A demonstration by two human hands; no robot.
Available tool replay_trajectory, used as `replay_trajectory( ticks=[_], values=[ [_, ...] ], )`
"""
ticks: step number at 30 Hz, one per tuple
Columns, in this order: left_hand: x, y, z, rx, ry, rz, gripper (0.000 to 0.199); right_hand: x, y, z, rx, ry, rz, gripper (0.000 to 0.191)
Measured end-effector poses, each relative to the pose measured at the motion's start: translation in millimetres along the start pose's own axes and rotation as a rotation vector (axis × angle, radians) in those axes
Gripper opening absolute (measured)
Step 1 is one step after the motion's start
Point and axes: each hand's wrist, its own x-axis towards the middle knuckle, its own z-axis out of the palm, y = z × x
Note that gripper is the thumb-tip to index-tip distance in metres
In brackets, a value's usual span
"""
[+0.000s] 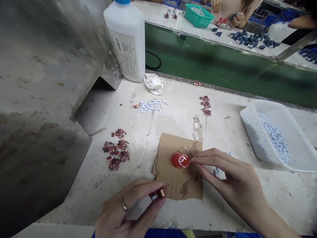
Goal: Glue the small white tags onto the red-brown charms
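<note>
Near the middle of the worktop (pixel 173 122), a piece of brown cardboard (pixel 165 175) lies under a small red cup (pixel 176 160). The right hand (pixel 232 181) comes in beside the cup's right side, its grip pressed together at the fingertips; whether something tiny sits between them, I can't tell from here. At the cardboard's near left edge, the left hand (pixel 128 208) has a small brown figure (pixel 159 193) pinched between thumb and fingers. More brown figures (pixel 116 153) lie heaped to the left, with a short row (pixel 205 105) of them on the far right. Pale little pieces (pixel 151 105) are scattered at the far side, near a crumpled white cloth (pixel 154 83) and a big white bottle (pixel 128 43). Over on the right stands a clear plastic tub (pixel 298 132).
</note>
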Motion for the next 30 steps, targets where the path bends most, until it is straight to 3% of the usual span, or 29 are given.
replay_trajectory(
  ticks=[4,9,16,18,22,27,30],
  values=[
    [-1,4,7.8,-0.011,0.069,-0.022,0.017,1,0,-1,0.012,0.005,0.003,0.023],
    [-9,11,26.0,0.000,0.167,-0.093,0.037,1,2,-2,0.031,-0.010,0.007,0.025],
    [1,15,26.9,0.011,0.109,-0.093,0.027,-1,-16,0,0.095,0.070,0.060,0.030],
    [8,15,20.4,-0.010,0.039,-0.053,0.016,-4,-26,2,0.165,0.041,0.079,0.033],
    [12,12,14.0,-0.043,-0.060,0.016,0.018,-13,-40,10,0.294,-0.024,0.082,0.034],
    [-1,9,27.5,0.034,0.126,-0.081,0.026,-18,-40,19,0.361,-0.057,0.101,0.035],
    [-1,9,29.9,0.028,0.128,-0.081,0.025,-17,-38,21,0.384,-0.070,0.111,0.036]
  ],
)
